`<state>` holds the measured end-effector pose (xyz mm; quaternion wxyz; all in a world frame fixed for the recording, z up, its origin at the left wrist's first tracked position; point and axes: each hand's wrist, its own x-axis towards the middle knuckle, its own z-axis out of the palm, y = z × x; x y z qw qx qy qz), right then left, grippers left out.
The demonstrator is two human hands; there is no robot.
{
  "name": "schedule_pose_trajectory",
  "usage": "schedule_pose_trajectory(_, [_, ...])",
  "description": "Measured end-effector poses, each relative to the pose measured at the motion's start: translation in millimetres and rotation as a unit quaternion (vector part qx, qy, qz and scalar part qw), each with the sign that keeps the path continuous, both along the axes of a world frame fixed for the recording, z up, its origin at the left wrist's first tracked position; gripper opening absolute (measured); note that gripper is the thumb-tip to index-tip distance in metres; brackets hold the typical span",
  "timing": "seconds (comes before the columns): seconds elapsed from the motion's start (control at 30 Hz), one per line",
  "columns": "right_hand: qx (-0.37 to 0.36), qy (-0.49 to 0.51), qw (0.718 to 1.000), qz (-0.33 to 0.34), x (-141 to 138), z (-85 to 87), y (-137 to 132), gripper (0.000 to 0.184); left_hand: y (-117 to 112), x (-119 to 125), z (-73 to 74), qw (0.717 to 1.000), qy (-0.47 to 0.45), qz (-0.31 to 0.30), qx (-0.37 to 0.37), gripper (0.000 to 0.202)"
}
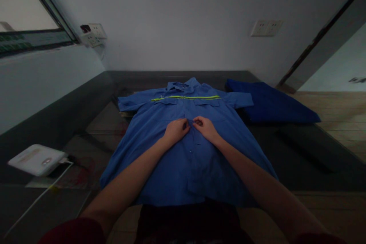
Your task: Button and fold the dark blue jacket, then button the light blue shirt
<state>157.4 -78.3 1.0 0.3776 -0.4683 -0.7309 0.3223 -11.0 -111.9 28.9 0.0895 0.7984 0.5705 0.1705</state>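
A blue short-sleeved work shirt (168, 177) lies spread face up, its collar at the far end and a yellow-green stripe running across the chest. At the middle of its front opening, my left hand (177, 129) is closed in a pinch on the shirt's edge. Just to the right, my right hand (206, 127) also pinches the front edge, with fingertips close to the left ones. Whatever small part of the shirt sits between the fingertips is too small to make out. Below the hands, the lower front shows a button and a buttonhole, with the flaps apart near the hem.
A dark table (286, 167) carries the shirt. Right of it lies a flat, darker blue item (274, 103). At left sits a white device (38, 160) with a white cable (37, 200). Wall sockets (266, 28) are on the wall behind.
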Motion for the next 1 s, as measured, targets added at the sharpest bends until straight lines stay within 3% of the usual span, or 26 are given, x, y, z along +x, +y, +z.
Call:
schedule_pose_trajectory(0.23, [0.048,-0.092,0.995,-0.013,-1.1,7.9,-7.2,0.011,4.8,-1.2,-6.1,0.998,-0.056,-0.008,-0.01,0.011])
schedule_pose_trajectory(0.4, [0.065,-0.078,0.993,-0.062,0.3,13.3,-9.5,0.004,3.9,-0.9,-1.9,0.996,-0.091,-0.023,-0.001,0.01])
schedule_pose_trajectory(0.53, [0.108,-0.058,0.989,-0.089,2.1,18.2,-11.0,0.005,-1.5,2.5,7.4,0.996,-0.056,-0.04,0.05,0.011])
schedule_pose_trajectory(0.7, [0.152,-0.087,0.982,-0.064,2.1,23.5,-14.5,0.008,-6.6,7.7,15.1,0.995,-0.003,-0.036,0.089,0.014])
schedule_pose_trajectory(1.0, [0.15,-0.147,0.977,-0.022,2.4,23.4,-15.8,0.015,-8.1,6.8,16.5,0.995,0.023,-0.021,0.096,0.014])
